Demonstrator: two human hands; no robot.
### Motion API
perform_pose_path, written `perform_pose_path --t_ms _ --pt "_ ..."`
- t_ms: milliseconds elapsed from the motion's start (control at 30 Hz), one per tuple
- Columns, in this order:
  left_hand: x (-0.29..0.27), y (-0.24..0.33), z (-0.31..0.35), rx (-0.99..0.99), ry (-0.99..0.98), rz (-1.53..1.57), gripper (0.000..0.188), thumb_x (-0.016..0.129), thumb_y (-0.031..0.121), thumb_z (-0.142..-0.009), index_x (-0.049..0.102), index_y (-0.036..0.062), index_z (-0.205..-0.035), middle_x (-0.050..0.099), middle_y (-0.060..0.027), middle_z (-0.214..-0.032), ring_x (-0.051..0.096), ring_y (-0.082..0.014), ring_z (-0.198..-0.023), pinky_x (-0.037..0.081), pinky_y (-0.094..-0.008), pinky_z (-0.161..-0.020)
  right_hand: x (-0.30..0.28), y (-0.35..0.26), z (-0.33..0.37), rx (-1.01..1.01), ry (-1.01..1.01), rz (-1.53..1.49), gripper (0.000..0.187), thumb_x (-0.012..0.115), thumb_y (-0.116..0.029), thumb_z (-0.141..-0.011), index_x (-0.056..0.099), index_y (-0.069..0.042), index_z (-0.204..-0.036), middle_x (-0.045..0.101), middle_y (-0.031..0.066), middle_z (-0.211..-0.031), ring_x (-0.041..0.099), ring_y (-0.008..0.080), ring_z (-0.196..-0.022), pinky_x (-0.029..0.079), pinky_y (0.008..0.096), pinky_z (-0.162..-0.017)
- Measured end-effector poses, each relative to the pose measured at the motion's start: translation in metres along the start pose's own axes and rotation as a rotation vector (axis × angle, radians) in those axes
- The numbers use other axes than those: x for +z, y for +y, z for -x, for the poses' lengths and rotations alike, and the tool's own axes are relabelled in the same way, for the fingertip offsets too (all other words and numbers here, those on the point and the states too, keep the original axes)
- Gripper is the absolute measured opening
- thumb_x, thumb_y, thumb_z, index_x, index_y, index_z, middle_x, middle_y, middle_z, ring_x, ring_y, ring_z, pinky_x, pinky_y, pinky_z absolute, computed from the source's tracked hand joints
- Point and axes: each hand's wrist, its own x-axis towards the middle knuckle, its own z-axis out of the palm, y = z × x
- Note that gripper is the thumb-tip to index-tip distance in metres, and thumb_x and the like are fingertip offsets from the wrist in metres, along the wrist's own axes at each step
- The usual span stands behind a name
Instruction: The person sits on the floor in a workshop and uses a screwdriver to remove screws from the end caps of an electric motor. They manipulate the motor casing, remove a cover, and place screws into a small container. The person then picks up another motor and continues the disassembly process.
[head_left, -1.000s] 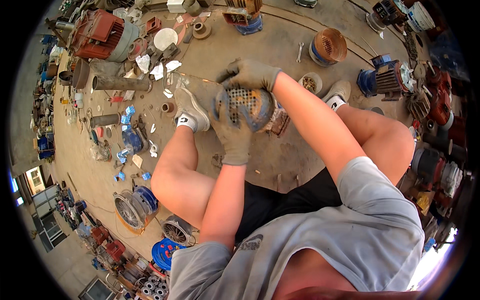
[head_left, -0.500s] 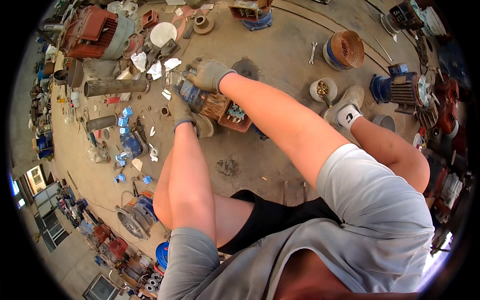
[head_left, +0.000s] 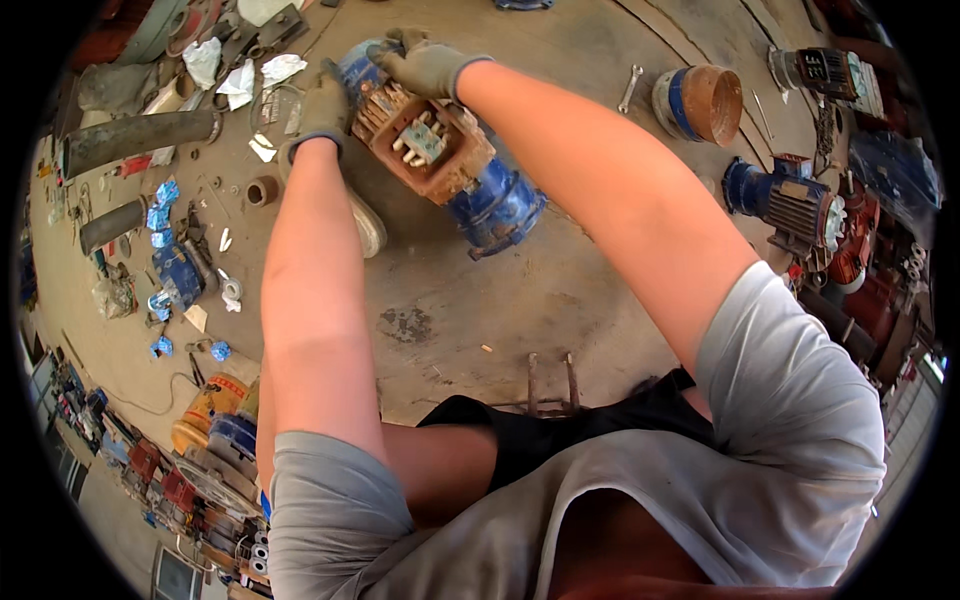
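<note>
Both gloved hands grip an electric motor [head_left: 372,108] with a blue housing at each end and rusty fins between. My left hand [head_left: 325,108] is closed on the left side of its far blue end, and my right hand [head_left: 428,66] is closed over the right side of that end. The rusty square terminal box [head_left: 462,150] is open toward me, showing a greenish terminal block [head_left: 425,145] with pale posts. The motor slants, its near blue end [head_left: 497,208] pointing toward me and to the right. My fingertips are partly hidden behind the motor.
A wrench [head_left: 631,88] lies right of the motor, beside a rusty and blue ring-shaped housing [head_left: 710,105]. Another blue motor [head_left: 790,203] stands farther right. On the left are a long metal pipe [head_left: 140,143], white rags [head_left: 238,84] and a small blue part [head_left: 178,275]. A shoe [head_left: 368,225] is beside the motor.
The motor has been turned and tilted in my hands, so its terminal box and near blue end now show fully. My head view has shifted; both hands keep hold of the far end.
</note>
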Motion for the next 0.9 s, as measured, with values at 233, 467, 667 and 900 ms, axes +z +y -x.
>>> perform_pose_path --t_ms 233,467,667,900 --pt "-0.027 -0.038 -0.027 0.213 -0.100 -0.561 0.060 0.023 0.040 -0.111 0.053 0.0019 -0.146 0.056 -0.0324 -0.145 0.050 -0.0481 -0.139 0.041 -0.0539 -0.115 -0.059 0.072 0.202 0.193 0.241 -0.805 0.102 0.070 -0.052 -0.095 0.014 -0.003 -0.165 0.032 0.0242 -0.166 0.038 0.0373 -0.151 0.034 0.0431 -0.122" --pt "-0.018 0.103 0.129 0.676 0.257 -0.212 0.052 0.051 0.048 -0.106 0.071 0.0013 -0.116 0.071 -0.0297 -0.107 0.065 -0.0480 -0.105 0.050 -0.0570 -0.093 0.046 0.077 0.340 0.998 0.496 -1.471 0.054 0.081 -0.028 -0.090 0.062 0.010 -0.124 0.073 0.0156 -0.102 0.069 0.0234 -0.092 0.056 0.0377 -0.078" --pt "0.007 0.074 0.206 0.572 0.279 -0.673 0.104 0.071 0.074 -0.083 0.048 -0.0005 -0.152 0.054 -0.0332 -0.145 0.052 -0.0453 -0.137 0.044 -0.0486 -0.114 0.088 0.062 0.299 0.933 0.450 -1.256 0.035 0.079 -0.019 -0.092 0.068 0.010 -0.108 0.075 0.0183 -0.098 0.072 0.0242 -0.080 0.058 0.0370 -0.065" --pt "-0.012 0.118 0.229 0.311 -0.155 -0.881 0.136 0.086 0.066 -0.070 0.015 -0.0021 -0.164 0.027 -0.0320 -0.165 0.031 -0.0436 -0.154 0.030 -0.0470 -0.126 0.072 0.069 0.311 0.872 0.332 -1.285 0.028 0.074 -0.014 -0.096 0.068 0.012 -0.103 0.075 0.0193 -0.095 0.073 0.0271 -0.070 0.063 0.0397 -0.058"
